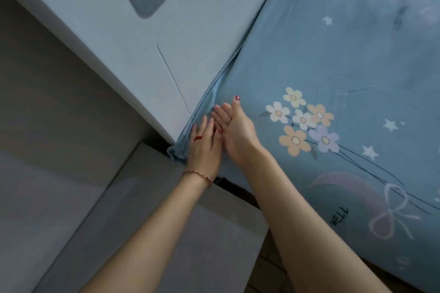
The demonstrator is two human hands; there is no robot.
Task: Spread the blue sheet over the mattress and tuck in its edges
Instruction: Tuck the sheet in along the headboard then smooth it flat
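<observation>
headboard (pixel 133 31) hard against blue sheet (pixel 333 66), grey box (pixel 147 209) beside corner

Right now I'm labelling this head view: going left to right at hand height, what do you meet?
Grey panel → bunched sheet edge → left hand → right hand → flower print → white star.

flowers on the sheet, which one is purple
The lavender flower at the lower right of the printed bunch on the blue sheet; the others are white, yellow or peach.
</observation>
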